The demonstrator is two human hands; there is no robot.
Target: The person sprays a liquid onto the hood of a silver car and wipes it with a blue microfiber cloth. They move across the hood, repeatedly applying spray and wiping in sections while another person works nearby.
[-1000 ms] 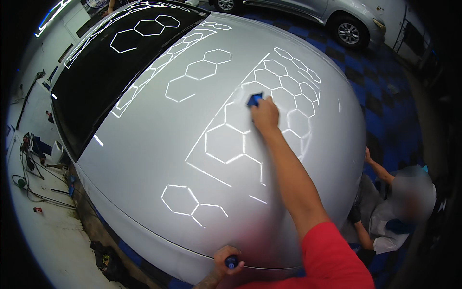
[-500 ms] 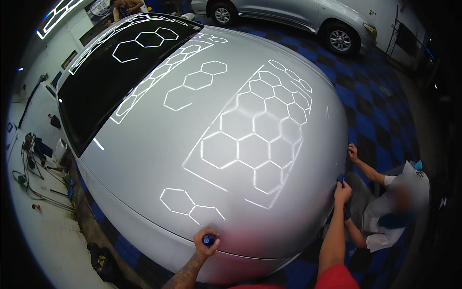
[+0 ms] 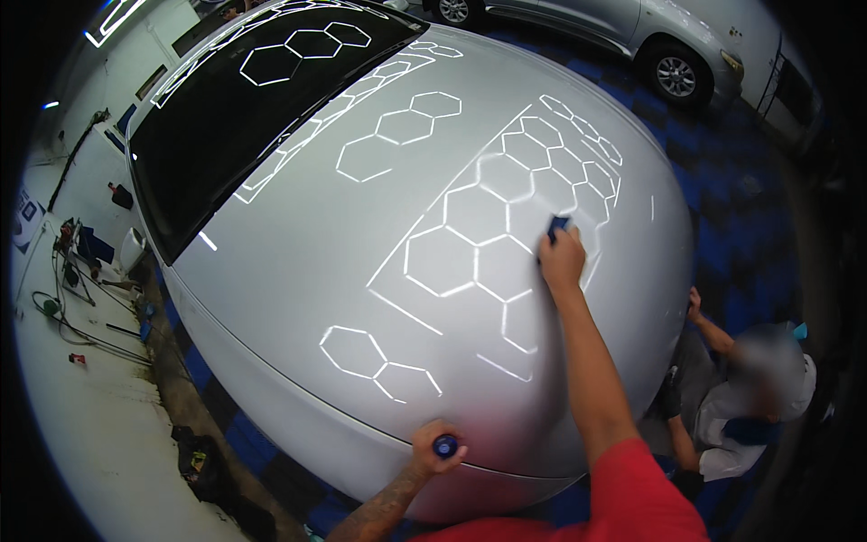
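Observation:
A silver car's bonnet [image 3: 289, 262] spreads in front of me, mirroring bright hexagon-shaped lights. Close to its near edge, my left hand [image 3: 427, 441] is wrapped round a small dark blue bottle [image 3: 444, 445], its round top facing up. Farther right, my right hand [image 3: 564, 262] grips a dark blue applicator block [image 3: 559, 224] against the paint, among the reflected hexagons. My right arm hides part of the bonnet below it.
Another person [image 3: 754, 388] crouches at the car's front, right, one hand by the bonnet edge. A second silver vehicle [image 3: 596, 32] stands beyond on blue and black floor tiles [image 3: 722, 199]. Hoses [image 3: 77, 307] and tools hang along the left wall.
My right hand has brought the applicator block from the bonnet's front edge up onto its upper surface. My left hand still holds the bottle. The view has shifted slightly.

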